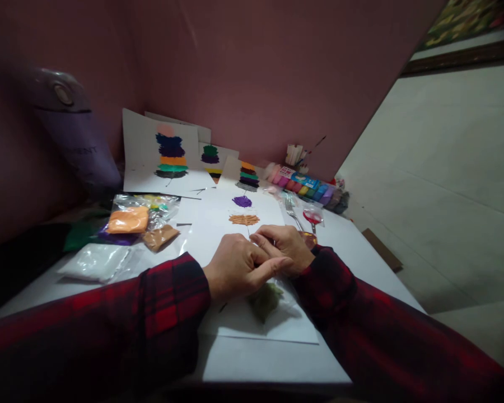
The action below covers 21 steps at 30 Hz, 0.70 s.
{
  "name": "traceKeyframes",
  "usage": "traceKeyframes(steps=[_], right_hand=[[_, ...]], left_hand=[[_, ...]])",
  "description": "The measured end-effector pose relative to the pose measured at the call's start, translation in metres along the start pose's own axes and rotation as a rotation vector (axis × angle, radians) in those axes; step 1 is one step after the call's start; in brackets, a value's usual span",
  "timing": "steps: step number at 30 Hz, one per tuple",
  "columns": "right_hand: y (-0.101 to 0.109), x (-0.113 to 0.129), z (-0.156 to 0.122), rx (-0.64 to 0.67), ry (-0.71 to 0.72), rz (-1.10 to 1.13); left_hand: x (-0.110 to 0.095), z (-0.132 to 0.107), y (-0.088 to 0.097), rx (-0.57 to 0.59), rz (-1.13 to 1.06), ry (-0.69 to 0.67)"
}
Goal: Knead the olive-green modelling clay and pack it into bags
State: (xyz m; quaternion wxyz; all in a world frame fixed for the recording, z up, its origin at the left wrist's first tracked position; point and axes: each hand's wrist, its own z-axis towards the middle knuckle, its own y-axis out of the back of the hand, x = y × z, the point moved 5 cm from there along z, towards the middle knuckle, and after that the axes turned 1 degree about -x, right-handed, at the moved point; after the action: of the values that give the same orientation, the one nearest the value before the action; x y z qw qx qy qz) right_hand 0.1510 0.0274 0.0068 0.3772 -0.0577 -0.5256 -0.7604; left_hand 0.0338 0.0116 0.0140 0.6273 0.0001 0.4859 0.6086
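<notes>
My left hand [237, 267] and my right hand [285, 246] meet over a white sheet [212, 229], both with fingers closed. Pinched between them is the top of a clear plastic packet of olive-green clay [265, 302], which hangs toward me from under my fingers. My fingers hide the packet's upper edge. On the sheet just beyond my hands are a purple clay patch [242, 201] and a light brown clay band [243, 220], with a thin drawn line running down toward my fingers.
At left lie an orange clay packet [128, 220], a brown packet [160, 237] and a white packet [96, 262]. Sheets with coloured stripes [138, 145] lean at the wall. A fork [292, 210], red-handled scissors [312, 218] and a clay pack [304, 182] lie at right.
</notes>
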Motion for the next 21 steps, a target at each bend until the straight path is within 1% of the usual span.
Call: traceKeyframes(steps=[3, 6, 10, 13, 17, 21], right_hand=[[0.0, 0.001, 0.0, 0.007, 0.003, 0.004], [-0.001, 0.0, 0.0, 0.003, -0.002, -0.001], [-0.001, -0.002, -0.001, 0.014, 0.015, -0.009], [-0.002, -0.003, -0.001, 0.027, 0.044, 0.015], [-0.001, -0.003, -0.001, -0.009, 0.061, 0.028], [-0.003, -0.004, -0.001, -0.012, 0.075, -0.01]], left_hand=[[0.0, 0.0, 0.0, 0.019, -0.01, -0.002], [0.001, 0.0, 0.001, -0.011, -0.026, -0.021], [0.002, 0.002, 0.007, -0.098, -0.061, -0.037], [0.0, 0.002, 0.014, -0.173, -0.085, -0.047], [-0.005, 0.001, 0.022, -0.288, -0.098, -0.085], [0.003, 0.003, 0.022, -0.36, -0.139, -0.059]])
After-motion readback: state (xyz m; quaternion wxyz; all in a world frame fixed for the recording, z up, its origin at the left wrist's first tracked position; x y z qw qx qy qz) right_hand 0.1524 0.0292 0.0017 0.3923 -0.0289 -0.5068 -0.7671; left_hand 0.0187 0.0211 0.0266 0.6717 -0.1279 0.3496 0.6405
